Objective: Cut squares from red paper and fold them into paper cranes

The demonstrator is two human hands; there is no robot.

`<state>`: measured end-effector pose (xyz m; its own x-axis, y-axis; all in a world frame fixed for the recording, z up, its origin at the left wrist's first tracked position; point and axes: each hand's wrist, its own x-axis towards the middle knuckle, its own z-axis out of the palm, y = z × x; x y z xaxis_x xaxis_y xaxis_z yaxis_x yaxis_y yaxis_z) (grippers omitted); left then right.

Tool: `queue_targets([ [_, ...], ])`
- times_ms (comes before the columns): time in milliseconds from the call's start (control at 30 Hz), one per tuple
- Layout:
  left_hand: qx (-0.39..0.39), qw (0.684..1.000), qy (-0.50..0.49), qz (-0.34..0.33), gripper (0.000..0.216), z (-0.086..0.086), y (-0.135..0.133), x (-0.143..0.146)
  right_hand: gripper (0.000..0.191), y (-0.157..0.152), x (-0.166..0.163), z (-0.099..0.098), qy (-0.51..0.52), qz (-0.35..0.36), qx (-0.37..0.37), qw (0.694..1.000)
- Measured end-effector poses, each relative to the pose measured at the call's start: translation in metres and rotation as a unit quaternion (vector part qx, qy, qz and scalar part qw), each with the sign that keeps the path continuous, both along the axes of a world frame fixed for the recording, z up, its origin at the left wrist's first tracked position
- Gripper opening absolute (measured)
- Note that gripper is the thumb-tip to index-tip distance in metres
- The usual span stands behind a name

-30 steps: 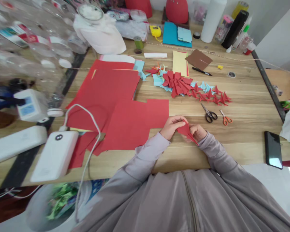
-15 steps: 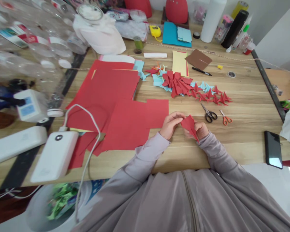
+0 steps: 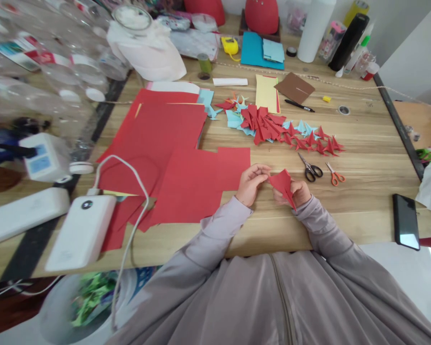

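Between my hands is a piece of red paper (image 3: 281,183) folded into a pointed kite shape, its narrow end toward me. My right hand (image 3: 300,192) grips its right side, fingers partly hidden behind the paper. The thumb and fingertips of my left hand (image 3: 249,184) pinch at its left corner. Beyond my hands lies a heap of folded red paper pieces (image 3: 262,123), with small red folded paper cranes (image 3: 311,140) and light blue ones trailing to the right. Black-handled scissors (image 3: 311,171) and small orange-handled scissors (image 3: 334,174) lie right of my hands.
Red paper sheets (image 3: 187,187) spread over the left of the table. A white power bank (image 3: 81,232) with a cable sits at the front left, near plastic bottles (image 3: 57,67). A phone (image 3: 405,222) lies at the right edge. A black pen (image 3: 299,106) lies farther back.
My left hand has drawn slightly left and up at the paper's corner. The folded red paper has tilted a little and shows more of its broad face.
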<state>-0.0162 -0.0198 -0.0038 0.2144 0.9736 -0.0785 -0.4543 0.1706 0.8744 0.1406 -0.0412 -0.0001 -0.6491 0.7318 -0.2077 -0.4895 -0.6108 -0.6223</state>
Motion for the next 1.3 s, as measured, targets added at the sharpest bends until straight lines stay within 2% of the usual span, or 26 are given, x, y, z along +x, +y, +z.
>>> queue_targets([
  [133,-0.025,0.999,-0.041,-0.005,0.012,0.003,0.001,0.000,0.041,0.000,0.001,0.001,0.002,-0.007,0.005,1.000],
  [333,-0.016,0.999,-0.032,-0.010,0.017,0.004,-0.001,0.000,0.043,0.001,0.001,0.000,0.009,-0.009,-0.004,1.000],
  [500,-0.010,0.999,-0.033,-0.013,0.018,0.003,-0.002,0.001,0.032,0.002,0.001,0.000,0.024,-0.013,-0.001,1.000],
  [700,-0.014,1.000,-0.014,-0.015,0.017,0.003,-0.001,0.000,0.017,0.002,0.000,0.002,0.033,-0.063,0.019,0.997],
  [833,-0.018,1.000,0.000,-0.015,0.015,0.003,-0.002,0.000,0.015,0.001,-0.002,0.005,0.000,-0.132,0.033,0.991],
  [967,-0.026,0.999,-0.015,-0.024,0.017,0.003,-0.002,0.000,0.018,0.000,-0.005,0.006,-0.088,-0.232,0.060,0.967],
  [1133,-0.046,0.994,-0.050,-0.079,0.029,0.001,-0.004,0.001,0.027,-0.001,-0.008,-0.001,-0.186,-0.330,0.126,0.917],
  [1300,-0.055,0.994,-0.047,-0.081,0.029,0.001,-0.004,0.003,0.017,-0.004,-0.009,-0.006,-0.271,-0.362,0.188,0.872],
])
